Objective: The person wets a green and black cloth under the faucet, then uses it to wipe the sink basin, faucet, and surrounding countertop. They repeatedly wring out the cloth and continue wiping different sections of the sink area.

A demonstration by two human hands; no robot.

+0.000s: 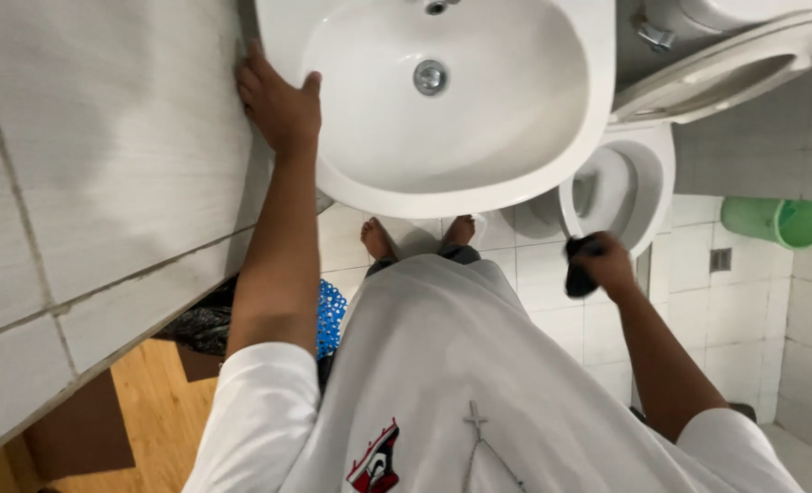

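You stood barefoot at a white washbasin (479, 173), looking straight down over your white shirt (442, 383). Your left hand (278, 100) rested on the basin's left rim, fingers spread flat over the edge beside the tiled wall (105, 164), thumb on the inner side; it lay open on the rim and grasped nothing else. Your right hand (602, 265) hung lower, clear of the basin, clenched around a dark cloth (578, 274) that stuck out of the fist toward the left. That cloth was in the air just in front of the white toilet bowl (621, 187), whose seat (726, 73) was raised. The basin's drain (431, 77) showed bare in the middle of the bowl. A green bucket (780, 221) lay on the tiled floor (698, 319) at the right, well apart from your hands. A blue mat (331, 315) showed beside your left forearm.
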